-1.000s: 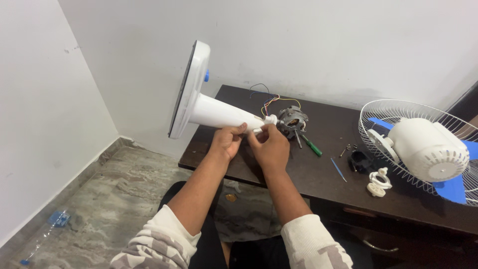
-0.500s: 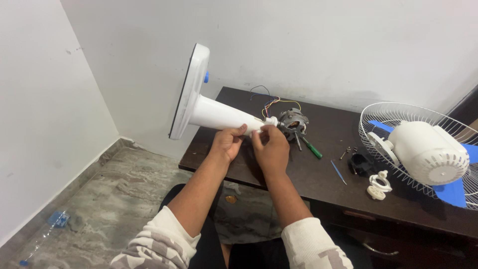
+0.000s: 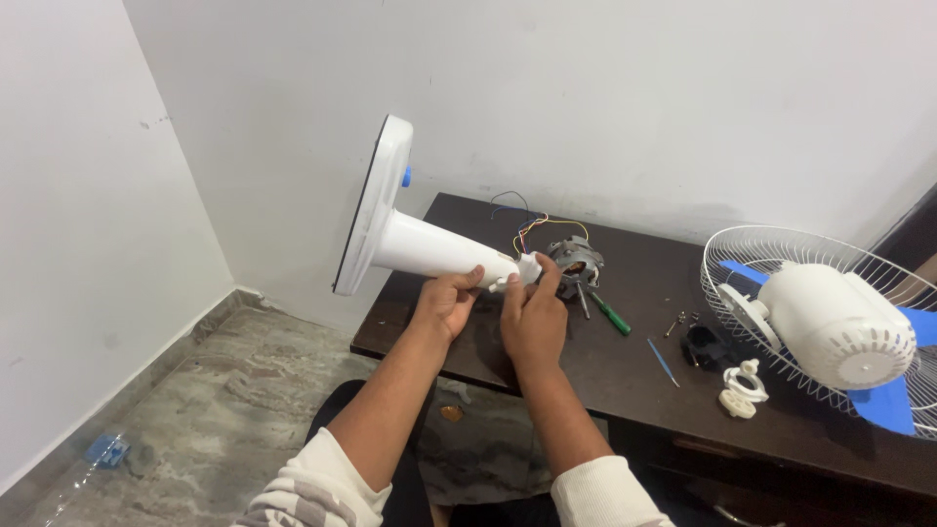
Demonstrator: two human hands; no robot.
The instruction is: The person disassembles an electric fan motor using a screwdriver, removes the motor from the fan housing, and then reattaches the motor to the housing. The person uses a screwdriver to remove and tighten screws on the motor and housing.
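Near the middle of the frame, the left hand (image 3: pixel 447 301) wraps the narrow end of a white fan stand (image 3: pixel 410 239), its grip clamped around the neck so the round base tips up toward the upper left, off the dark surface (image 3: pixel 644 293). The right hand (image 3: pixel 535 317) closes its fingertips on the small end piece of that neck, seemingly steadying it for close work. Just beyond lies a bare motor (image 3: pixel 574 263) with coloured wires, a green screwdriver (image 3: pixel 613 316) beside it, and a fan head in its wire guard (image 3: pixel 830 322) at the right.
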